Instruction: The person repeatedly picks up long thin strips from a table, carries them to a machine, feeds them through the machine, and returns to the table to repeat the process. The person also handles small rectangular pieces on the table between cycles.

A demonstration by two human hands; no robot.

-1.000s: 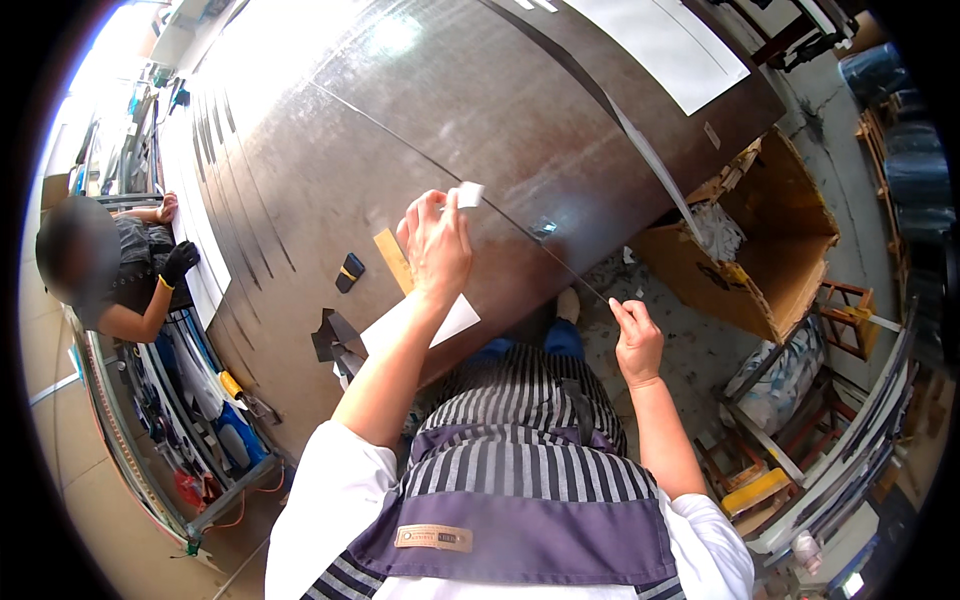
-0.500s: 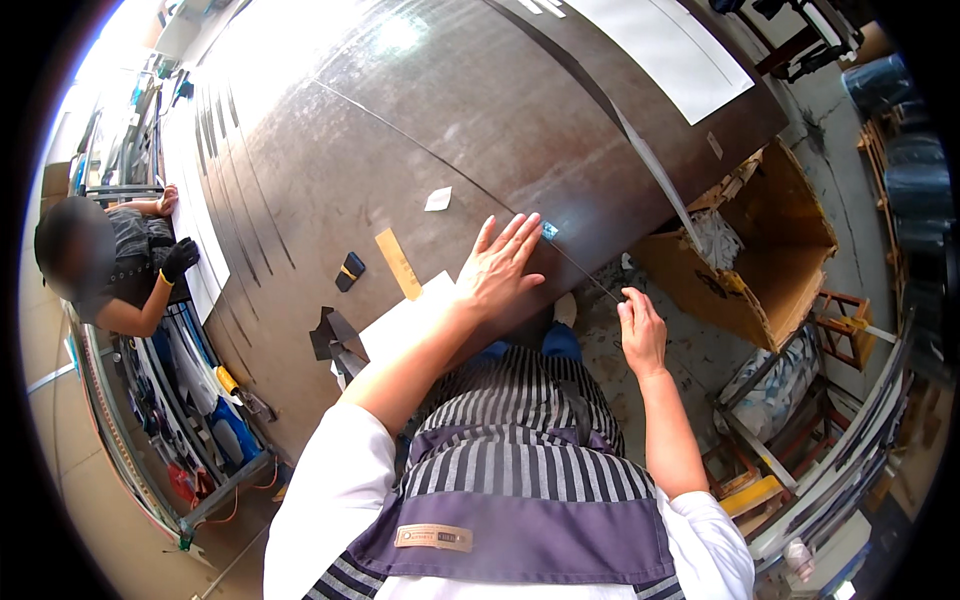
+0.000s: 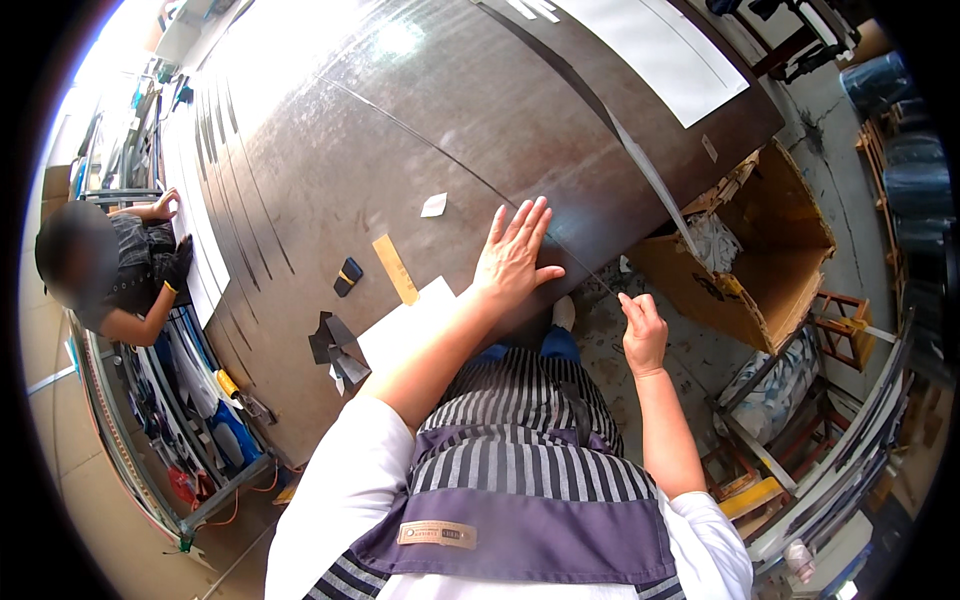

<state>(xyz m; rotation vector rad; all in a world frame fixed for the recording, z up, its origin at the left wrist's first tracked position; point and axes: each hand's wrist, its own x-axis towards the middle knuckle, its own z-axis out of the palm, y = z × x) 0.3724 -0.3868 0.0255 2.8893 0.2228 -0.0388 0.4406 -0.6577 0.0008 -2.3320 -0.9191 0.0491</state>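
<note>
A thin dark strip (image 3: 450,156) runs diagonally over the brown tabletop (image 3: 340,190) and out past its near edge. My left hand (image 3: 515,255) lies flat across the strip near that edge, fingers stretched and thumb apart. Off the table's edge, my right hand (image 3: 645,330) is closed in a pinch on the strip's near end. Left of my left hand lie a white sheet (image 3: 405,325), a tan strip (image 3: 395,268), a small black-and-yellow object (image 3: 347,277), a white scrap (image 3: 433,205) and dark scraps (image 3: 330,340).
An open cardboard box (image 3: 790,245) with pale scraps stands at the right. A long dark strip (image 3: 570,75) hangs over the table's edge into it. A large white sheet (image 3: 665,60) lies far right. At the left, a co-worker (image 3: 130,270) handles white sheeting beside several thin strips.
My left hand has shifted slightly away and to the right; a small blue patch by its fingertips no longer shows clearly. The right hand stays on the strip. The co-worker's gloved hand moved slightly.
</note>
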